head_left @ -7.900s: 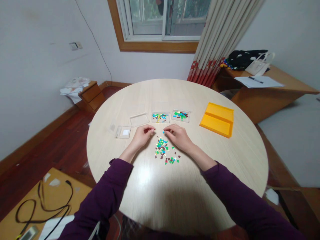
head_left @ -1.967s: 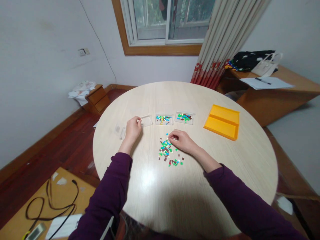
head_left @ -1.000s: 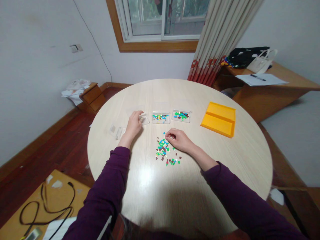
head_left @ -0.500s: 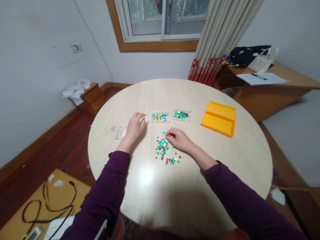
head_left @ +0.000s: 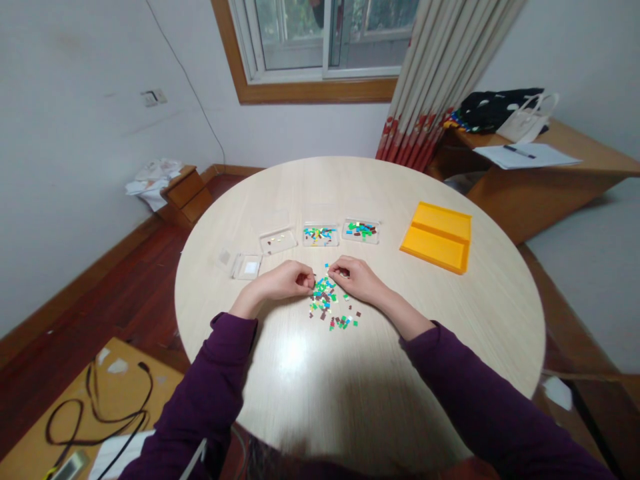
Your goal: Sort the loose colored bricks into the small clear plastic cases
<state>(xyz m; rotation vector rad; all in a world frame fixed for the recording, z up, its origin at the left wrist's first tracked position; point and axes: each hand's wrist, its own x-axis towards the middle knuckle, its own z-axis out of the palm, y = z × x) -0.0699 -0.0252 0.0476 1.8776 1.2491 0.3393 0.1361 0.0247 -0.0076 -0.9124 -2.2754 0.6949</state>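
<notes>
A loose pile of small flat coloured pieces [head_left: 325,297], green, blue, brown, white and yellow, lies on the round table [head_left: 370,380]. My left hand [head_left: 290,279] is at the pile's left edge, thumb and fingers pinched together; anything between them is too small to make out. At the upper right edge of the pile rests my right hand [head_left: 354,277], its fingers curled closed, contents hidden. Beyond the hands stand three clear boxes: the left box [head_left: 278,241] holds a few pieces, while the middle box [head_left: 321,236] and right box [head_left: 361,231] hold many.
A smaller clear case [head_left: 247,267] with a white square sits left of the boxes. An open yellow case [head_left: 436,237] lies at the table's right. Behind it is a wooden desk [head_left: 565,167] with papers and a bag. A cable [head_left: 95,420] lies on a low surface at lower left.
My left hand has moved from over the left clear box down and right to the pile, uncovering that box. My right hand has stayed almost in place.
</notes>
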